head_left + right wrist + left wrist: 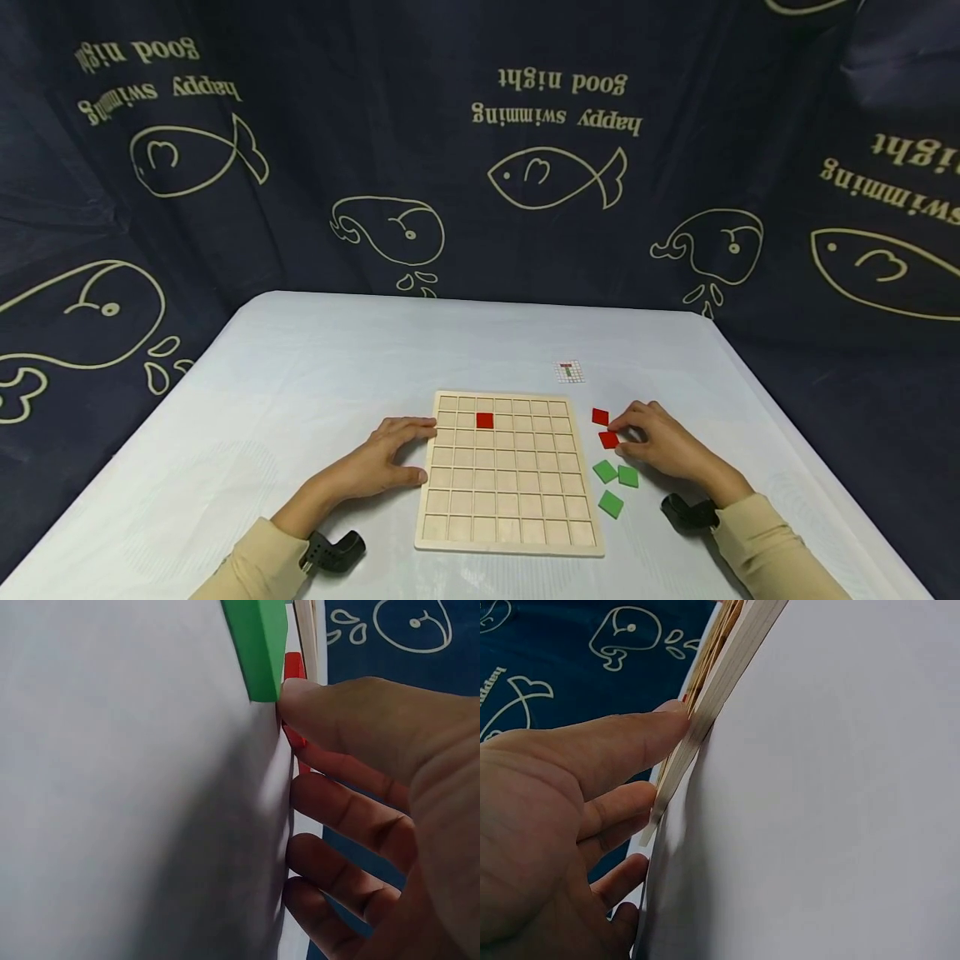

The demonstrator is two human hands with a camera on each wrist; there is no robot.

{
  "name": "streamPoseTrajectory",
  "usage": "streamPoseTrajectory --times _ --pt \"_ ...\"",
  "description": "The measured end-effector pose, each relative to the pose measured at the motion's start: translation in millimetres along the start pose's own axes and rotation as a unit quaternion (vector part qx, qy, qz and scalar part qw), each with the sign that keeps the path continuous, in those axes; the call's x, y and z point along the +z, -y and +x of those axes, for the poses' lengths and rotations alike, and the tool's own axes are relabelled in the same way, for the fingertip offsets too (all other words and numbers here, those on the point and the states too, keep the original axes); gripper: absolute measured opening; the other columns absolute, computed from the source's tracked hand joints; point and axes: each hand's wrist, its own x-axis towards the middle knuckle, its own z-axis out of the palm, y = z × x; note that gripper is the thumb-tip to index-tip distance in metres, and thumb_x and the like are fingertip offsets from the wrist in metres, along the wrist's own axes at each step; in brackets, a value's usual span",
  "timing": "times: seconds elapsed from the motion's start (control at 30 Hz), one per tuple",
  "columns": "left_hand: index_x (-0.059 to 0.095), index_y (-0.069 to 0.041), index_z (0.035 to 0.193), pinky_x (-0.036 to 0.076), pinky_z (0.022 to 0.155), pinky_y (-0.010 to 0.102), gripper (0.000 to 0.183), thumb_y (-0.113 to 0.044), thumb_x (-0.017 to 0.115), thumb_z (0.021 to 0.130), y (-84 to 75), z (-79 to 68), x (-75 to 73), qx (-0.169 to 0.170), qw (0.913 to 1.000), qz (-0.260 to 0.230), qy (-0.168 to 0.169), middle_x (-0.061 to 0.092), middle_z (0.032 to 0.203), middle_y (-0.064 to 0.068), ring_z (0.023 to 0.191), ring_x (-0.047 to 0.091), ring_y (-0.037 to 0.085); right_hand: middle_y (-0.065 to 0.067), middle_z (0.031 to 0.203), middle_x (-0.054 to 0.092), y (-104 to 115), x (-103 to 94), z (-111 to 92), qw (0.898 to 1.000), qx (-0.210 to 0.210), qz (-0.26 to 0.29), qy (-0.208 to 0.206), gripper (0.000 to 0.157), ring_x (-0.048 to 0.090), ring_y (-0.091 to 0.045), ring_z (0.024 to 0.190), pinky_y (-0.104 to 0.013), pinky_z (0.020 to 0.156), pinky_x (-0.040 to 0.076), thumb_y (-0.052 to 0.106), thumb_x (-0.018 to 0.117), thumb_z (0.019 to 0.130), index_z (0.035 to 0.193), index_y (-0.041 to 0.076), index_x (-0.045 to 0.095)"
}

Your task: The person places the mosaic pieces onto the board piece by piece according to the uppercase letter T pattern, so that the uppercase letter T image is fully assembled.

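A wooden grid board (510,550) lies on the table, with a red square tile (485,421) in a cell near its far edge. My left hand (382,462) rests against the board's left side, thumb and fingertips at its edge; the left wrist view shows the thumb (641,742) at the rim. To the right of the board, my right hand (663,437) pinches another red tile (608,440) on the table between thumb and index finger. Just beyond it lies one more red tile (600,417). In the right wrist view, the thumb (330,709) partly covers red tile (294,666).
Three green tiles lie nearer me, right of the board: one green tile (605,472), a second green tile (628,476) and a third green tile (611,504). A small printed grid card (569,372) sits behind the board. A dark curtain (420,150) hangs behind the white table (315,350).
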Motion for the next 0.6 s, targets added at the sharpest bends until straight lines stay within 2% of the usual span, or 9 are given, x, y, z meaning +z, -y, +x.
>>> streamPoseTrajectory --times 0.6 --pt "0.053 -0.01 0.132 0.023 0.105 0.061 0.057 -0.028 0.073 0.081 -2.0 0.6 3.3 -0.014 0.9997 -0.004 -0.02 0.041 0.147 0.004 0.135 0.029 0.032 0.008 0.097 0.061 1.3 1.6 -1.3 1.0 0.018 -0.004 -0.009 0.018 0.046 -0.009 0.091 -0.03 0.079 0.044 0.017 0.073 0.079 0.097 0.016 0.071"
